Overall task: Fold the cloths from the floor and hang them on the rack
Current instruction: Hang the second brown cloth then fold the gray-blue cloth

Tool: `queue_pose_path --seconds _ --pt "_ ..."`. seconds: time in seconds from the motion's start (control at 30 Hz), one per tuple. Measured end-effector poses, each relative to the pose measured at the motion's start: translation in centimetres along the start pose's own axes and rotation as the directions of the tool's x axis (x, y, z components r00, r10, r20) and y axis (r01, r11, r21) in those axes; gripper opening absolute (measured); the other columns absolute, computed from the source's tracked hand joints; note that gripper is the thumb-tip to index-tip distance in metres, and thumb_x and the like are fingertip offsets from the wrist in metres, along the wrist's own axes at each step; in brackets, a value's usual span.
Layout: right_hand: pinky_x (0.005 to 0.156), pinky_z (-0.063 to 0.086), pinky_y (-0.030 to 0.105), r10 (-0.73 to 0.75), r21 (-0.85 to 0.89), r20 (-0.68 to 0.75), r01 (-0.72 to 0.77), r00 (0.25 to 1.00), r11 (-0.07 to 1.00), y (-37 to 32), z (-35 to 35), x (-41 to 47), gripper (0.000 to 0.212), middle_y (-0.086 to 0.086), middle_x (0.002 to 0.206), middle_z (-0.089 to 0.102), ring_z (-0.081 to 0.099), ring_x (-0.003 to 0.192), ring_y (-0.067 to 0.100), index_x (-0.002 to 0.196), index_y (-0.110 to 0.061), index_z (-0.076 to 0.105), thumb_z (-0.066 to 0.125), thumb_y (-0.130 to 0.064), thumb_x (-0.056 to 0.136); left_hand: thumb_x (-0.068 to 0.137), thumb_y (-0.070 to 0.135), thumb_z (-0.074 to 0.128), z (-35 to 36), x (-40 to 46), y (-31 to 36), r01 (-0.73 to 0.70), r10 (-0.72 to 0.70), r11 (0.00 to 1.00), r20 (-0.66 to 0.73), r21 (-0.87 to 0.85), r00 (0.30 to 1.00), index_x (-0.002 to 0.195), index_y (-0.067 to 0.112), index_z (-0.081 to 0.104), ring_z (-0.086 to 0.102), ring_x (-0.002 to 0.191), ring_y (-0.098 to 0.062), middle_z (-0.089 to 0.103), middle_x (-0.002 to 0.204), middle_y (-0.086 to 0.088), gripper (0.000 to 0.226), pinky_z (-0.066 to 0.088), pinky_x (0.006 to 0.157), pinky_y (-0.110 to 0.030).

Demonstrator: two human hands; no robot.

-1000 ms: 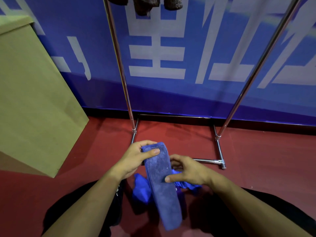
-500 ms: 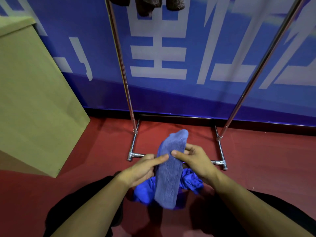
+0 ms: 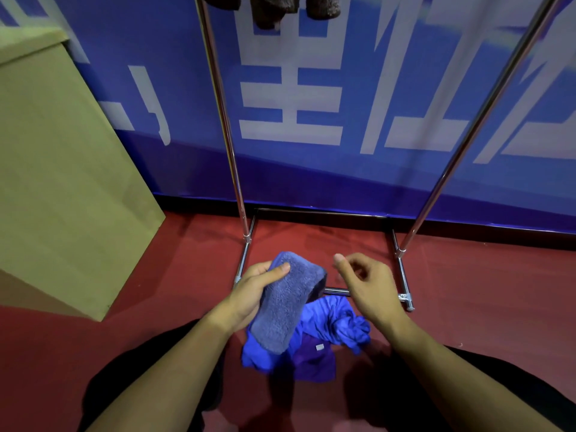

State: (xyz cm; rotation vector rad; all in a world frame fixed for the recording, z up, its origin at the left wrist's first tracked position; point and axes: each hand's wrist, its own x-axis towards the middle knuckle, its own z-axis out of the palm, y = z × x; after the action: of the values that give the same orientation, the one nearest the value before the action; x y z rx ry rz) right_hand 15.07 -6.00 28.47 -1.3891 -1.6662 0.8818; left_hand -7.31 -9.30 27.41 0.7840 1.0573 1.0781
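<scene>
Left hand (image 3: 255,291) grips folded fuzzy grey-blue cloth (image 3: 285,304), thumb pressed across its top face, fingers wrapped behind; cloth tilted, upper end rounded, lower end hanging over the floor pile. Right hand (image 3: 366,283) empty, loosely curled, thumb and fingers apart, just right of the cloth, not touching it. Below both hands: crumpled bright blue cloth (image 3: 338,322) and a flatter purple cloth (image 3: 311,361) with small white tag, lying on the red floor (image 3: 483,291), partly overlapping. Metal rack (image 3: 232,151) stands just beyond, base bars on floor, two uprights rising. Dark brown cloths (image 3: 268,10) hang at top edge of the rack. Blue banner wall (image 3: 311,182) behind. Cardboard box (image 3: 62,182) at left.
</scene>
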Motion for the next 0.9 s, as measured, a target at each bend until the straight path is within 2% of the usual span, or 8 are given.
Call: queue_pose_path --seconds 0.1,0.2,0.27,0.37,0.5,0.7,0.8,0.9 --pt "0.106 0.041 0.027 -0.298 -0.015 0.187 0.306 0.936 0.952 0.0 -0.6 0.2 0.036 -0.012 0.132 0.059 0.053 0.127 0.007 0.124 -0.027 0.064 0.066 -0.04 0.091 0.087 0.018 0.066 0.0 -0.2 0.5 -0.004 0.005 0.998 0.017 -0.061 1.0 0.096 -0.004 0.069 0.07 0.065 -0.016 0.074 0.078 -0.012 0.025 0.055 0.062 -0.024" --pt "0.116 0.03 0.023 -0.313 0.043 0.4 0.324 0.862 0.945 -0.8 -0.3 -0.4 0.061 -0.013 0.155 0.042 0.038 0.143 0.002 0.142 -0.028 0.052 0.075 -0.037 0.087 0.086 0.021 0.068 0.0 -0.5 0.9 0.035 -0.031 0.995 0.05 -0.09 0.998 0.106 -0.007 0.068 0.07 0.066 -0.016 0.074 0.081 -0.012 0.034 0.055 0.062 -0.025" --pt "0.116 0.032 0.023 -0.338 0.074 0.385 0.336 0.859 0.939 -1.1 0.1 -0.7 0.064 -0.014 0.154 0.043 0.039 0.141 0.001 0.144 -0.03 0.05 0.076 -0.037 0.086 0.088 0.025 0.066 0.0 -0.6 1.0 0.088 -0.08 0.991 0.081 -0.098 0.993 0.112 -0.008 0.067 0.07 0.068 -0.018 0.074 0.085 -0.014 0.041 0.055 0.063 -0.028" --pt "0.114 0.036 0.022 -0.314 0.08 0.368 0.307 0.875 0.948 -1.6 0.3 -0.9 0.061 -0.018 0.149 0.048 0.045 0.136 -0.003 0.143 -0.03 0.05 0.075 -0.035 0.087 0.086 0.035 0.067 0.1 -0.8 1.2 0.175 -0.165 0.976 0.088 -0.129 0.982 0.095 0.001 0.073 0.065 0.056 -0.017 0.069 0.07 -0.01 0.035 0.052 0.054 -0.026" --pt "0.11 0.042 0.026 -0.335 0.011 0.35 0.354 0.875 0.935 -1.6 0.7 -1.2 0.05 -0.019 0.143 0.054 0.05 0.131 -0.005 0.14 -0.026 0.056 0.066 -0.04 0.093 0.066 0.054 0.084 -0.2 -0.3 1.1 0.263 -0.254 0.961 0.109 -0.081 0.961 0.095 0.004 0.065 0.055 0.054 -0.019 0.058 0.064 -0.01 0.061 0.047 0.053 -0.026" --pt "0.11 0.041 0.023 -0.379 0.056 0.31 0.381 0.872 0.923 -1.4 1.6 -1.7 0.044 -0.01 0.144 0.056 0.051 0.132 0.0 0.137 -0.019 0.06 0.061 -0.035 0.096 0.088 0.052 0.066 0.1 -0.2 0.7 0.365 -0.342 0.925 0.188 -0.105 0.921 0.086 0.016 0.064 0.043 0.05 -0.012 0.046 0.058 -0.001 0.036 0.03 0.054 -0.027" --pt "0.093 0.054 0.026 -0.333 0.007 0.205 0.339 0.92 0.941 -1.3 1.8 -1.9 0.032 -0.016 0.123 0.069 0.064 0.114 -0.003 0.12 -0.025 0.072 0.055 -0.04 0.098 0.08 0.056 0.076 -0.2 0.2 0.1 0.359 -0.331 0.93 0.237 -0.084 0.914 0.084 0.017 0.064 0.03 0.053 -0.013 0.037 0.056 0.001 0.041 0.017 0.054 -0.031" --pt "0.076 0.054 0.026 -0.311 -0.131 0.149 0.33 0.939 0.935 -0.9 1.6 -1.9 0.03 -0.018 0.105 0.075 0.072 0.093 0.0 0.113 -0.031 0.07 0.051 -0.046 0.097 0.081 0.064 0.071 0.1 0.1 0.0 0.365 -0.365 0.931 0.161 0.034 0.917 0.085 0.012 0.069 0.044 0.054 -0.018 0.049 0.06 -0.005 0.053 0.034 0.052 -0.031"
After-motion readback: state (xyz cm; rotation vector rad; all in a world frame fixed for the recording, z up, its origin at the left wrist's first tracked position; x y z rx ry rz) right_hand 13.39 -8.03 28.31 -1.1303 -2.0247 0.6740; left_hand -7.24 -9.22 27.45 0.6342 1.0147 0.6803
